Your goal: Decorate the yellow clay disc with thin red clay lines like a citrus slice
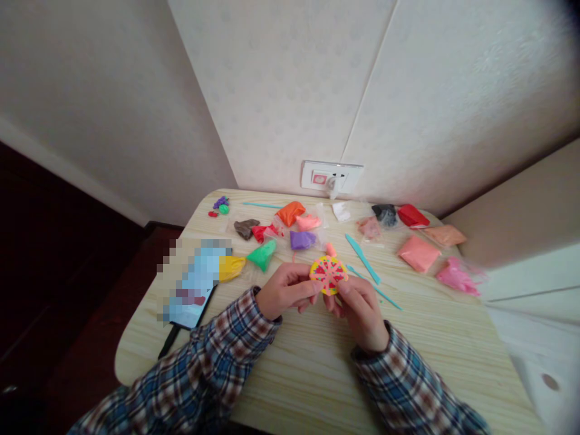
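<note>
Between both hands, above the table, is a round clay pizza (327,272) with a yellow rim, red patches, pink strips and small green dots. My left hand (290,289) pinches its left edge, thumb on the front. My right hand (360,305) grips the lower right edge, its thumb pressed on the face. A lump of peach clay (331,249) shows just beyond the top rim. Behind the right hand lie a blue clay knife (363,258) and a thin blue clay tool (385,296), partly covered by the hand.
Bags of coloured clay, such as green (262,255), purple (302,240) and pink (457,277), lie across the wooden table (308,374). A phone (194,290), its screen blurred, is at the left. Small clay grapes (220,202) sit at the back left, near the wall socket (332,176).
</note>
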A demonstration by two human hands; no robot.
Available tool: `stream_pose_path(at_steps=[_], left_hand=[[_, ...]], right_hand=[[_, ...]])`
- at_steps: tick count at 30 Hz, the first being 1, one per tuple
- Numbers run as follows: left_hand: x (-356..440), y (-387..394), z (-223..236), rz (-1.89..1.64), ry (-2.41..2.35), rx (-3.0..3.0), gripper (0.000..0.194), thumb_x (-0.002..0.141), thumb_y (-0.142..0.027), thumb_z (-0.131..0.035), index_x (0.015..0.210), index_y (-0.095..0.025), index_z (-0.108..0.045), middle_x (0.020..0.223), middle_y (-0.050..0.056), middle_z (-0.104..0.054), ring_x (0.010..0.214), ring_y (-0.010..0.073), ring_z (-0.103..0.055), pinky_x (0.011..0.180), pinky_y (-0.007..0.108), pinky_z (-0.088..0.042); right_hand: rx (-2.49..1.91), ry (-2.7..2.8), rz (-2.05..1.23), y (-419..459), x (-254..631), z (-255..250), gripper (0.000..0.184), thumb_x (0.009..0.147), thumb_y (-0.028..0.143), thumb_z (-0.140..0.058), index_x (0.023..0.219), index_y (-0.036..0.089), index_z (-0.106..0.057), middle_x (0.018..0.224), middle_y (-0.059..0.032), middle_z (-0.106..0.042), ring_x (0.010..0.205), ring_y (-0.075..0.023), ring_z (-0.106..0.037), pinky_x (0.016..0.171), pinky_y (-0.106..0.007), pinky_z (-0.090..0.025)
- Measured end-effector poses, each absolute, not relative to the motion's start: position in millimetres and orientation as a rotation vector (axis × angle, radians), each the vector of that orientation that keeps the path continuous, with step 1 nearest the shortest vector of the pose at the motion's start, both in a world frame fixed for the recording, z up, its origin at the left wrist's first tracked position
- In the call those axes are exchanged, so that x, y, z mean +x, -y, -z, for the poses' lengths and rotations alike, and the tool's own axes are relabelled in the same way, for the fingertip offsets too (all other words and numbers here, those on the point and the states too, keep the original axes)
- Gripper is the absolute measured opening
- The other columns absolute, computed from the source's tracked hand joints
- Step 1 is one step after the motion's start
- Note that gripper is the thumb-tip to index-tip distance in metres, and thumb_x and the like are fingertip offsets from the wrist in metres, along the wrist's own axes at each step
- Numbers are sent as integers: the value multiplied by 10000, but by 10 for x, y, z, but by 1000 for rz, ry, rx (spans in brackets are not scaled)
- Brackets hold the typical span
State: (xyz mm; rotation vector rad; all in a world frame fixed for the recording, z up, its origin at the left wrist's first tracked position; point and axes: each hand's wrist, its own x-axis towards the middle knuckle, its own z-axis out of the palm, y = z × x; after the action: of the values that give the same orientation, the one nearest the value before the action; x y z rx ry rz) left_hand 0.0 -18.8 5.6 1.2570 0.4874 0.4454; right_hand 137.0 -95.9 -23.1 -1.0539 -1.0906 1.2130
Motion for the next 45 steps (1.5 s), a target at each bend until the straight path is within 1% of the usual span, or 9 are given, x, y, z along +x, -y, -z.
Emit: stream_pose_path(at_steps=[6, 12, 18, 22, 27, 31, 37, 42, 45], left_hand=[[-21, 177, -55, -461, -521, 1393, 386, 735, -496, -572, 661, -117, -558, 500, -32, -467, 383, 44, -387, 350, 165, -308], [-20, 191, -57, -547, -607, 1274, 358, 747, -457, -548, 638, -117, -549, 447, -54, -417, 355, 28, -303, 347, 166, -271], [-22, 199, -51, -529, -604, 1306, 365, 750, -456, -541, 602, -122, -525, 470, -35, -449, 380, 38, -361, 355, 166, -263], [-21, 186, -50, -551, -557, 1354, 369, 774, -465, -520, 620, -129, -512, 462, -41, -435, 382, 37, -339, 362, 165, -258], [-8, 182, -53, -533, -536, 1301, 333, 746, -423, -570, 604, -131, -497, 483, -35, -472, 384, 37, -369, 364, 164, -265], [-9, 188, -34, -556, -503, 1248, 331, 738, -409, -579, 583, -134, -481, 457, -46, -449, 363, 29, -349, 354, 160, -239], [-6, 204, -50, -508, -500, 1228, 344, 739, -443, -575, 614, -132, -501, 448, -49, -432, 362, 33, -325, 348, 165, -246], [4, 209, -78, -424, -488, 1219, 372, 713, -483, -601, 635, -125, -534, 459, -40, -450, 358, 34, -328, 340, 167, -259], [2, 214, -80, -393, -497, 1190, 411, 684, -522, -617, 618, -126, -531, 457, -39, -448, 365, 37, -339, 345, 170, -264]], right_hand=[[-1129, 1122, -1122, 968, 1397, 219, 455, 878, 433, -466, 512, 172, -538, 425, 36, -415, 400, -76, -332, 402, -231, -233], [-1067, 1193, -1152, 966, 1391, 218, 461, 889, 459, -421, 549, 177, -552, 464, 22, -440, 431, -89, -362, 411, -235, -250], [-1140, 1182, -1130, 982, 1391, 161, 447, 875, 431, -466, 509, 177, -502, 437, 35, -395, 411, -79, -309, 401, -235, -224], [-1169, 1164, -1112, 988, 1388, 156, 461, 867, 446, -468, 495, 176, -502, 422, 32, -389, 400, -77, -287, 390, -236, -205], [-1131, 1143, -1160, 991, 1402, 164, 469, 863, 462, -465, 493, 177, -504, 430, 25, -410, 404, -80, -320, 389, -235, -218], [-1088, 1181, -1266, 992, 1407, 147, 512, 864, 543, -399, 541, 177, -552, 437, 16, -433, 404, -92, -360, 395, -242, -255], [-1151, 1170, -1199, 1001, 1408, 179, 506, 858, 517, -438, 493, 180, -532, 411, 18, -419, 391, -91, -346, 390, -247, -246], [-1122, 1183, -1256, 999, 1413, 174, 500, 872, 535, -385, 556, 190, -559, 454, 8, -440, 410, -101, -346, 391, -255, -240], [-1131, 1200, -1256, 984, 1424, 152, 519, 869, 566, -357, 529, 201, -498, 474, 5, -420, 439, -110, -346, 405, -262, -253]])
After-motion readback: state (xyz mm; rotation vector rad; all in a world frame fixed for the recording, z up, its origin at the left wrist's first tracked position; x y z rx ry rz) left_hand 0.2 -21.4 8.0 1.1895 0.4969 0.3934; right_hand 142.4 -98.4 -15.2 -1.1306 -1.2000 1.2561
